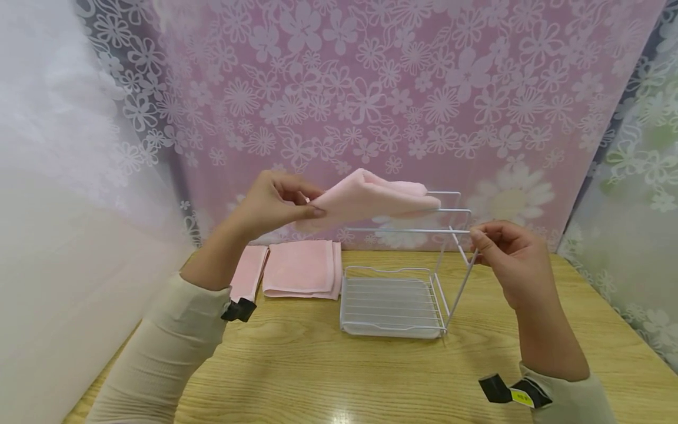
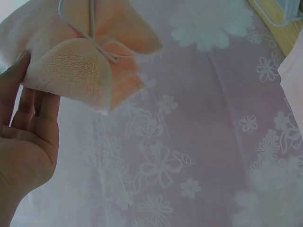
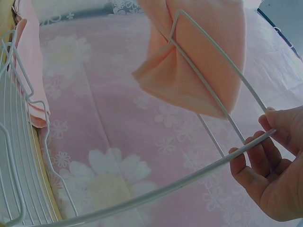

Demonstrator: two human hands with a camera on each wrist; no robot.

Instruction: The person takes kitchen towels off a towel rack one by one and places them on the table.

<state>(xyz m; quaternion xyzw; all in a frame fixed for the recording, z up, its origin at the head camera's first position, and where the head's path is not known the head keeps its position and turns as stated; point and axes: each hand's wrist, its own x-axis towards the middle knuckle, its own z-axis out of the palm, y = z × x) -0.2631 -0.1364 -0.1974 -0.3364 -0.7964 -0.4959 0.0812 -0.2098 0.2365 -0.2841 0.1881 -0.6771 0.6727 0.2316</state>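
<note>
A pink towel (image 1: 371,200) lies over the upper bars of a white wire rack (image 1: 413,231), its near end raised in a fold. My left hand (image 1: 267,203) pinches the towel's left edge between thumb and fingers. In the left wrist view, the bent end of a bar shows against the towel (image 2: 71,71), above the left hand (image 2: 33,146). My right hand (image 1: 516,265) grips the rack's upper right corner. From the right wrist, the thumb and fingertips of that hand (image 3: 279,170) are around the frame, and the towel (image 3: 199,66) hangs about the bars' far end.
Two folded pink towels, one wider (image 1: 299,268) and one narrower (image 1: 249,271), lie left of the rack on the wooden table (image 1: 296,365). A translucent tray (image 1: 392,333) sits beneath the rack's lower wires. Floral curtains (image 1: 371,88) stand behind and at the sides.
</note>
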